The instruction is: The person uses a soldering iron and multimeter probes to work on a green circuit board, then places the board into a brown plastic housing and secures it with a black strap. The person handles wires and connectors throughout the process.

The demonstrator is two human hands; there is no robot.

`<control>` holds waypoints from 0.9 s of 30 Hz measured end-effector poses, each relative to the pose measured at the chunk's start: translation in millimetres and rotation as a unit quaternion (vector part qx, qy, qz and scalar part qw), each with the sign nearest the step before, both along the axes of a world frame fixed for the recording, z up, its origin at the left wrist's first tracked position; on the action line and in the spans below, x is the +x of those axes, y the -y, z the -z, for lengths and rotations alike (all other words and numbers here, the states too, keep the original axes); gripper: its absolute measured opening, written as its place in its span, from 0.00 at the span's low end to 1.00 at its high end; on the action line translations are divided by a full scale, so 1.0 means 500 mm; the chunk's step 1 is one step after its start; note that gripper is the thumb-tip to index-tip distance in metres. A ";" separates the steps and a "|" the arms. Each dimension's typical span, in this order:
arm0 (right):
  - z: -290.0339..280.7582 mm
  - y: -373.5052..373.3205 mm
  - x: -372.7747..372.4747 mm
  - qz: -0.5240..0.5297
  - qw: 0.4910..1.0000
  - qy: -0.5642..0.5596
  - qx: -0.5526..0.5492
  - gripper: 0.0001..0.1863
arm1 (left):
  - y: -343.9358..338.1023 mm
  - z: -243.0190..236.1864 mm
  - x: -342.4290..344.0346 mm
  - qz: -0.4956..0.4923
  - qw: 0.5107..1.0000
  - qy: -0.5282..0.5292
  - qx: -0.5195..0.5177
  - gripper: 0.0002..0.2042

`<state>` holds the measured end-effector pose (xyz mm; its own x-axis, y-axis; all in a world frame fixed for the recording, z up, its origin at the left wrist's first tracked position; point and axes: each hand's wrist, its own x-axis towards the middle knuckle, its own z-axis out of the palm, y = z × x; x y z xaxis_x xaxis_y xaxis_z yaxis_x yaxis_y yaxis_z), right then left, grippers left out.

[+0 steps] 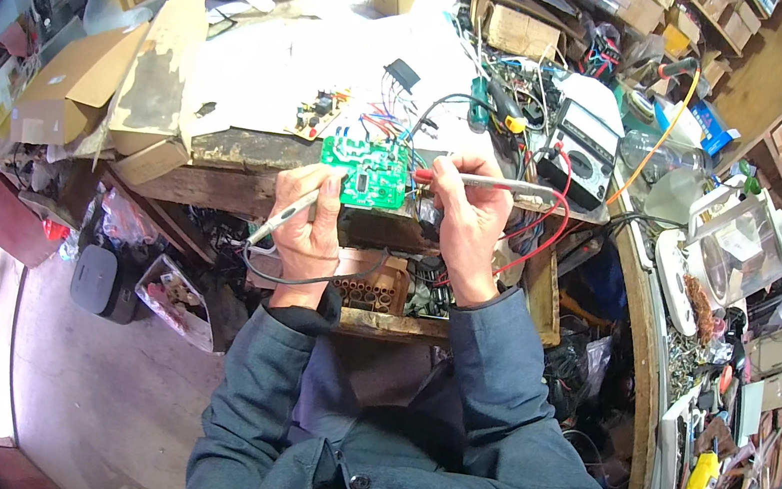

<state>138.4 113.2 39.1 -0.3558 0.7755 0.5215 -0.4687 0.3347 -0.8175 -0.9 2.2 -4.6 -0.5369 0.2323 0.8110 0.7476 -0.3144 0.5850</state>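
A green circuit board (379, 164) is found at the front edge of a wooden bench (254, 148), its face turned up; the board is taken as the centre of the dial. At eight o'clock, a pale probe (286, 215) is held in the left hand (310, 217), the fingers closed narrowly around it beside the board's left edge; whether the board is also gripped by them cannot be told. A dark cable (376, 265) is looped below that hand. At three o'clock, a red-tipped probe (506, 185) is pinched between thumb and fingers of the right hand (469, 211). Its tip is pointed at the board's right edge; contact cannot be confirmed. A red lead (563, 232) is seen curving beside the right hand.

Toward two o'clock, an analogue meter (584, 137) is noted, with a green-handled screwdriver (479, 104) nearer the board. Loose components (322, 113) are scattered at half past ten on a white sheet (271, 65). A black box with wires (402, 73) is located just past twelve. At eight o'clock, well apart, a black case (105, 283) is observed on the floor (116, 396).
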 end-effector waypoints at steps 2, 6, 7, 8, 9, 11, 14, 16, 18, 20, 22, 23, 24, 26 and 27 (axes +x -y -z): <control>0.004 -0.001 0.000 0.012 0.999 0.033 0.025 0.06 | 0.001 0.000 0.000 -0.001 1.000 0.003 -0.008 0.08; 0.010 0.002 -0.009 0.071 0.981 0.116 0.137 0.08 | 0.003 -0.008 0.005 0.001 1.000 0.007 -0.015 0.09; 0.008 0.003 -0.007 0.071 0.981 0.121 0.135 0.08 | 0.006 -0.009 0.005 -0.001 1.000 0.006 -0.018 0.09; 0.007 0.005 -0.006 0.071 0.981 0.125 0.132 0.08 | 0.006 -0.006 0.004 -0.003 1.000 0.006 -0.019 0.09; 0.006 0.004 -0.005 0.072 0.980 0.129 0.130 0.08 | 0.003 -0.006 0.004 -0.003 1.000 0.004 -0.018 0.09; 0.015 -0.001 -0.012 0.078 0.982 0.108 0.132 0.08 | 0.000 -0.005 0.003 -0.003 1.000 -0.001 -0.016 0.09; 0.012 0.000 -0.011 0.085 0.978 0.122 0.147 0.08 | 0.004 -0.007 0.005 0.000 1.000 0.000 -0.017 0.08; 0.011 0.000 -0.012 0.094 0.973 0.127 0.168 0.08 | 0.002 -0.004 0.005 0.001 1.000 0.006 -0.013 0.08; 0.016 -0.001 -0.014 0.095 0.973 0.128 0.166 0.08 | 0.002 -0.004 0.005 0.000 1.000 0.004 -0.013 0.08; 0.014 -0.001 -0.013 0.096 0.973 0.130 0.164 0.08 | 0.004 -0.009 0.006 -0.004 1.000 -0.006 -0.018 0.08; 0.010 0.003 -0.014 0.093 0.974 0.130 0.158 0.08 | 0.003 -0.007 0.005 -0.003 1.000 -0.003 -0.017 0.08; 0.014 0.001 -0.015 0.092 0.975 0.124 0.159 0.08 | 0.002 -0.006 0.004 -0.002 1.000 -0.001 -0.016 0.08; 0.019 -0.005 -0.015 0.094 0.975 0.118 0.162 0.08 | 0.000 -0.005 0.005 -0.003 1.000 -0.001 -0.015 0.08; 0.018 -0.005 -0.014 0.101 0.972 0.125 0.171 0.08 | -0.002 -0.002 0.005 -0.005 1.000 -0.001 -0.013 0.08; 0.009 0.002 -0.012 0.107 0.968 0.140 0.178 0.08 | 0.002 -0.004 0.005 -0.002 1.000 0.006 -0.010 0.06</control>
<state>132.3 112.2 34.8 -0.3721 0.6356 0.6764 -0.1343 0.6842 -0.7169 1.7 1.5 -2.6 -0.5475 0.2464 0.7997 0.7417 -0.2996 0.6001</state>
